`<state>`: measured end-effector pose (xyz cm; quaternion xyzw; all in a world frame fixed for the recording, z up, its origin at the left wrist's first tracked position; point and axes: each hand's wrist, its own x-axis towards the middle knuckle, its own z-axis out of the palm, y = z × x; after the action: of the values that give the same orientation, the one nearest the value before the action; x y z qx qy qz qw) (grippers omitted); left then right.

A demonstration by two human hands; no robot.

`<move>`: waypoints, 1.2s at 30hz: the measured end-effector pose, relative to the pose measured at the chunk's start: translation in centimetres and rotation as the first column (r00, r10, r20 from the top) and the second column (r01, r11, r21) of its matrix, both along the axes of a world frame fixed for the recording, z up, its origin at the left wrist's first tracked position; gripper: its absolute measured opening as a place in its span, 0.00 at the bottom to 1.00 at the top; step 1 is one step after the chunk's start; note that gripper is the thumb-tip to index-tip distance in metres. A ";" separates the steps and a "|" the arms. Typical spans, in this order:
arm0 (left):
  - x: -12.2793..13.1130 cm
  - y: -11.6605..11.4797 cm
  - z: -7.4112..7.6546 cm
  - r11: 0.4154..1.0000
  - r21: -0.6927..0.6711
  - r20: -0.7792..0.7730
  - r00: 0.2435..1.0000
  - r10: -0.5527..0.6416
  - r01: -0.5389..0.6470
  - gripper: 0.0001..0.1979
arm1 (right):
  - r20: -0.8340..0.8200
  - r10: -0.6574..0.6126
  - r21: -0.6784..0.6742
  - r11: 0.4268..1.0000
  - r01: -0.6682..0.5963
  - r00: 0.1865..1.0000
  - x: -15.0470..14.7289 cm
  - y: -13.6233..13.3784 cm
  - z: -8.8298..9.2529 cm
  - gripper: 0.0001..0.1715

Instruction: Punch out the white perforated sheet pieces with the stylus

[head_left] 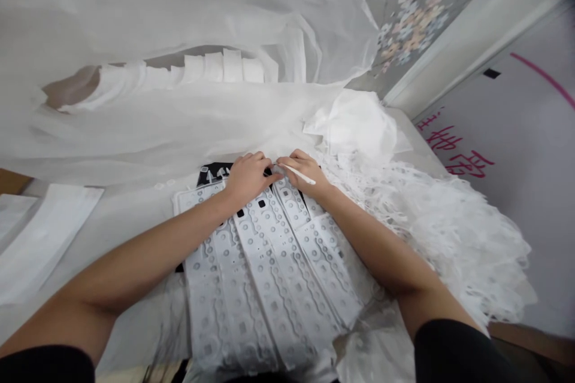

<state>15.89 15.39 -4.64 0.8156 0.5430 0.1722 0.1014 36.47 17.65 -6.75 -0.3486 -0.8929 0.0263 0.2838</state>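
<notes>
Patterned white strips [269,263], marked with grey circles and wavy lines, lie side by side in front of me. My left hand [248,176] rests at their far edge, fingers bent together and thumb pointing right; what it pinches, if anything, is hidden. Close beside it, my right hand [308,173] is closed around a slim white pen-like tool [299,175]. The tool's inner end meets the strips near my left fingertips; its exact kind I cannot make out. A black sheet [214,171] with pale printed shapes shows from under the far left edge.
Tangled thin white trimmings [453,233] are heaped on the right, below crumpled white sheeting [359,116]. Large translucent sheeting [179,6] spreads across the back, with upright white pieces [224,67] in its gap. Plain white strips [54,233] lie left. A whiteboard [516,191] stands right.
</notes>
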 end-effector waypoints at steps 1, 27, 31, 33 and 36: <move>0.0 0.0 0.1 1.000 -0.006 0.003 1.000 0.000 0.000 0.17 | -0.014 -0.031 -0.016 0.999 0.031 0.999 0.0 0.1 0.0 0.17; 0.1 -0.3 -0.2 0.991 0.079 0.014 0.994 -0.111 0.110 0.15 | -0.465 -0.198 -0.621 0.768 -0.159 0.863 2.4 -7.3 2.0 0.13; 0.1 -0.2 -0.2 0.984 0.082 0.052 0.985 -0.163 0.158 0.16 | -0.458 -0.165 -0.593 0.789 -0.162 0.873 2.4 -7.3 2.0 0.11; 0.1 -0.1 -0.3 0.982 0.079 0.072 0.982 -0.177 0.171 0.16 | -0.449 -0.151 -0.581 0.798 -0.159 0.881 2.4 -7.3 2.0 0.11; 0.1 0.0 -0.5 0.975 0.075 0.091 0.972 -0.218 0.211 0.15 | -0.430 -0.109 -0.535 0.830 -0.155 0.896 2.3 -7.4 2.0 0.11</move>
<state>15.99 15.43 -5.10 0.8628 0.4402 0.2178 0.1196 38.79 10.26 -4.75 -0.3894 -0.7619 0.3670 0.3651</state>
